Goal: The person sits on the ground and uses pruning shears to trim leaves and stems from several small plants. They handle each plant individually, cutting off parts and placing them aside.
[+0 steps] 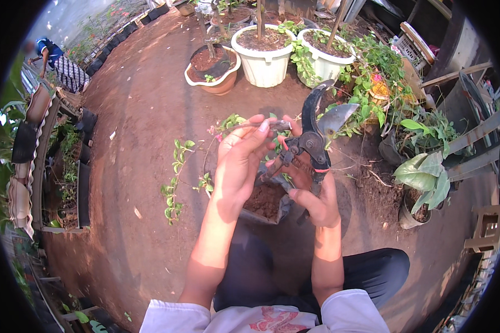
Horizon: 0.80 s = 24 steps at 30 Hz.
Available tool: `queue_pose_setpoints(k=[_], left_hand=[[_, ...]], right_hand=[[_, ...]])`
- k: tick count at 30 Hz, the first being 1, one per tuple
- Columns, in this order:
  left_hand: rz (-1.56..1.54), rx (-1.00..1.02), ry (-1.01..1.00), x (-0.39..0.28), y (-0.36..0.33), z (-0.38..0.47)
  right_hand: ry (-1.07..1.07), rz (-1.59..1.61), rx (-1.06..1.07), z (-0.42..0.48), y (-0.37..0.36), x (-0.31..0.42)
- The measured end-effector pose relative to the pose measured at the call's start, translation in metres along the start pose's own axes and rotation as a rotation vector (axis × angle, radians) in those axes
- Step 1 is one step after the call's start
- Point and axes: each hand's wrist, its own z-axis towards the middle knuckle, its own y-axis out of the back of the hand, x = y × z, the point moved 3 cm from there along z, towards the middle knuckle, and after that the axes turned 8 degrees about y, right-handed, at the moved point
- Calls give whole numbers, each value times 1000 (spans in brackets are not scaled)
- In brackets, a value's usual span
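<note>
My left hand (pixel 243 152) pinches a thin woody stem (pixel 280 125) between thumb and fingers. Leafy shoots (pixel 176 179) with small pink flowers trail to its left. In my right hand (pixel 316 200) is a pair of pruning shears (pixel 313 141), held upright with the blades spread apart and pointing away from me. Its fingers are partly hidden behind the shears, close to the stem's end. Below both hands stands a grey container of brown soil (pixel 266 202), partly covered by the hands.
White pots (pixel 266 66) and an orange pot (pixel 218 85) stand ahead. Leafy plants (pixel 371 79) and a large-leaved potted plant (pixel 421 179) are at right. A planter shelf (pixel 46 166) runs along the left. Another person (pixel 52 54) bends over at the far upper left.
</note>
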Motion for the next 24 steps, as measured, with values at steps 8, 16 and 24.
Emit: queue_pose_setpoints(k=[8, 16, 24], left_hand=[[191, -19, 176, 1, -7, -3], [846, -115, -695, -12, -15, 0], [598, -61, -662, -11, -15, -4]], right_hand=[[22, 13, 54, 4, 3, 11], [79, -393, 108, 32, -1, 37], [42, -255, 92, 26, -11, 37]])
